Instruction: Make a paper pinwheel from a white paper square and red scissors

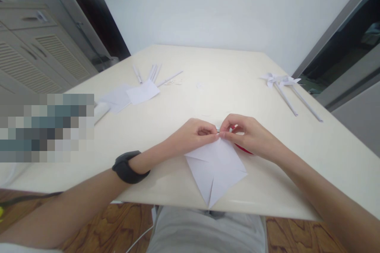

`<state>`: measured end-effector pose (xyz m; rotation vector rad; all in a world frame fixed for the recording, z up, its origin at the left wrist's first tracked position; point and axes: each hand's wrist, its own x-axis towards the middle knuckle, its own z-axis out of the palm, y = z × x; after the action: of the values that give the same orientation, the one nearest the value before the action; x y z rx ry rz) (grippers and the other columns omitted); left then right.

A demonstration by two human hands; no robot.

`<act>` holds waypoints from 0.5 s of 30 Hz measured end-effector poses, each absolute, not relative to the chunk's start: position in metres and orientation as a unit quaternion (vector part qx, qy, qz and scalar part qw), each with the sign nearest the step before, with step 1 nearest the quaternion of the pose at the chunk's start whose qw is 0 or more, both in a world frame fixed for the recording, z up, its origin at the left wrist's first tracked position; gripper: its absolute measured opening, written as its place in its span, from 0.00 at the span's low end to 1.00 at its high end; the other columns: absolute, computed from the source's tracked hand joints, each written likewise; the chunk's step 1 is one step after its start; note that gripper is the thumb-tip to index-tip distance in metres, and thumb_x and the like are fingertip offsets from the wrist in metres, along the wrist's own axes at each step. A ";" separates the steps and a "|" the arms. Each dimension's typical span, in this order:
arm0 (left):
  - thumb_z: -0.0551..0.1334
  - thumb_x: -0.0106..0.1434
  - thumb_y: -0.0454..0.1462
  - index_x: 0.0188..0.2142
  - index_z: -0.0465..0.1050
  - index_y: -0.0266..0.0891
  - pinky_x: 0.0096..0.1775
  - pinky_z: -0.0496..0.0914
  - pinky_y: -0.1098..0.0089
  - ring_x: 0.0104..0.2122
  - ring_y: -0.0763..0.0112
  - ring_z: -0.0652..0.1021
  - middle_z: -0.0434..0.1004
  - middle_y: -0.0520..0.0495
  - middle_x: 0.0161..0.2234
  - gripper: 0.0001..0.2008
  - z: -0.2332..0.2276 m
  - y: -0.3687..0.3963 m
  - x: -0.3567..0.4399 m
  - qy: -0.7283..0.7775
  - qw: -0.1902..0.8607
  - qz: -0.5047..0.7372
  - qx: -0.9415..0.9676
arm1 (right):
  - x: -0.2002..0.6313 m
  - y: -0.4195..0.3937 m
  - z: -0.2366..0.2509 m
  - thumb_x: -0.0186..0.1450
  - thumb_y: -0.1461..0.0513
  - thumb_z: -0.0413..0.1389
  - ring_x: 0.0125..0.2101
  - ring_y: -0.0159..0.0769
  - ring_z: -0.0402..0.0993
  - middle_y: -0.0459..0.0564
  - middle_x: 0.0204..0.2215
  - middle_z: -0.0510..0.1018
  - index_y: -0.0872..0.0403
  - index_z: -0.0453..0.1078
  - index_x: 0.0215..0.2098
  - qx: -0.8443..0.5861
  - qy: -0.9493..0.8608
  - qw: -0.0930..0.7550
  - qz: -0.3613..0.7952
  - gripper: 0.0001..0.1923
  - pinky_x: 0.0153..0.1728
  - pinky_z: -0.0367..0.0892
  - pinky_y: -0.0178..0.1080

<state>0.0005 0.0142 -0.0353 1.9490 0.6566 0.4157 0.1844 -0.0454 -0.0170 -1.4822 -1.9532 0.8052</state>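
A white square of paper (218, 164) with slits cut in from its corners lies near the table's front edge. My left hand (198, 132) pinches the paper's far corner between thumb and fingers. Close beside it, my right hand (242, 130) pinches the same corner, the fingertips of both hands almost meeting. Red-handled scissors (245, 149) lie under my right hand, mostly hidden by it. A dark band (130, 167) is around my left wrist.
Two paper pinwheels on rolled sticks (286, 97) lie at the right. Several rolled paper sticks (152, 72) and white paper sheets (143, 92) are at the back left, near small scraps (173, 82). A blurred-out patch (44, 128) covers the left side. A wall (208, 8) stands behind the table.
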 end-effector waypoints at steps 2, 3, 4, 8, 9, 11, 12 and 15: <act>0.56 0.61 0.40 0.26 0.71 0.35 0.26 0.59 0.75 0.24 0.77 0.66 0.66 0.54 0.22 0.12 -0.036 0.014 0.001 0.271 0.501 0.183 0.801 | 0.185 -0.045 -0.018 0.61 0.62 0.52 0.30 0.32 0.70 0.46 0.32 0.75 0.53 0.68 0.28 -0.555 -0.724 0.278 0.301 0.05 0.31 0.65 0.35; 0.56 0.61 0.40 0.28 0.72 0.35 0.28 0.61 0.75 0.26 0.75 0.68 0.68 0.52 0.24 0.11 -0.036 0.014 0.002 0.272 0.503 0.189 0.799 | 0.186 -0.044 -0.019 0.61 0.62 0.53 0.30 0.32 0.70 0.46 0.32 0.75 0.53 0.68 0.28 -0.556 -0.723 0.278 0.301 0.05 0.31 0.65 0.36; 0.57 0.61 0.40 0.30 0.72 0.35 0.30 0.63 0.74 0.28 0.73 0.70 0.70 0.51 0.26 0.11 -0.037 0.015 0.002 0.272 0.504 0.195 0.796 | 0.186 -0.044 -0.019 0.60 0.61 0.53 0.30 0.33 0.70 0.46 0.32 0.75 0.53 0.68 0.28 -0.558 -0.722 0.278 0.301 0.05 0.32 0.65 0.36; 0.59 0.59 0.41 0.34 0.71 0.36 0.35 0.66 0.72 0.32 0.71 0.73 0.73 0.50 0.30 0.09 -0.037 0.017 0.002 0.273 0.510 0.220 0.786 | 0.184 -0.044 -0.021 0.60 0.60 0.53 0.32 0.34 0.71 0.47 0.32 0.74 0.53 0.68 0.28 -0.561 -0.719 0.280 0.300 0.06 0.33 0.65 0.37; 0.60 0.59 0.41 0.33 0.71 0.37 0.34 0.65 0.72 0.32 0.72 0.73 0.72 0.50 0.30 0.09 -0.037 0.017 0.002 0.272 0.513 0.223 0.783 | 0.183 -0.044 -0.021 0.61 0.60 0.53 0.32 0.34 0.71 0.47 0.32 0.74 0.53 0.68 0.28 -0.562 -0.718 0.281 0.300 0.06 0.33 0.65 0.37; 0.60 0.59 0.40 0.33 0.70 0.37 0.33 0.65 0.73 0.31 0.73 0.72 0.72 0.51 0.30 0.08 -0.038 0.019 0.002 0.271 0.522 0.224 0.777 | 0.182 -0.044 -0.022 0.61 0.59 0.53 0.32 0.35 0.70 0.47 0.32 0.74 0.53 0.68 0.28 -0.563 -0.715 0.282 0.302 0.06 0.33 0.65 0.37; 0.60 0.59 0.40 0.32 0.70 0.37 0.33 0.65 0.73 0.30 0.73 0.73 0.72 0.51 0.29 0.07 -0.038 0.019 0.002 0.271 0.527 0.223 0.774 | 0.182 -0.044 -0.022 0.61 0.59 0.53 0.32 0.35 0.70 0.47 0.32 0.74 0.53 0.68 0.28 -0.563 -0.715 0.283 0.304 0.07 0.33 0.65 0.37; 0.60 0.59 0.40 0.31 0.69 0.37 0.33 0.65 0.72 0.30 0.72 0.73 0.72 0.51 0.29 0.08 -0.039 0.020 0.001 0.277 0.544 0.216 0.762 | 0.184 -0.044 -0.022 0.61 0.59 0.53 0.33 0.35 0.70 0.47 0.33 0.75 0.54 0.69 0.29 -0.552 -0.719 0.283 0.314 0.07 0.34 0.66 0.38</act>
<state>0.0015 0.0202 -0.0392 1.8070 0.6580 0.5119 0.1839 -0.0438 -0.0216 -1.4767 -1.9246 0.8396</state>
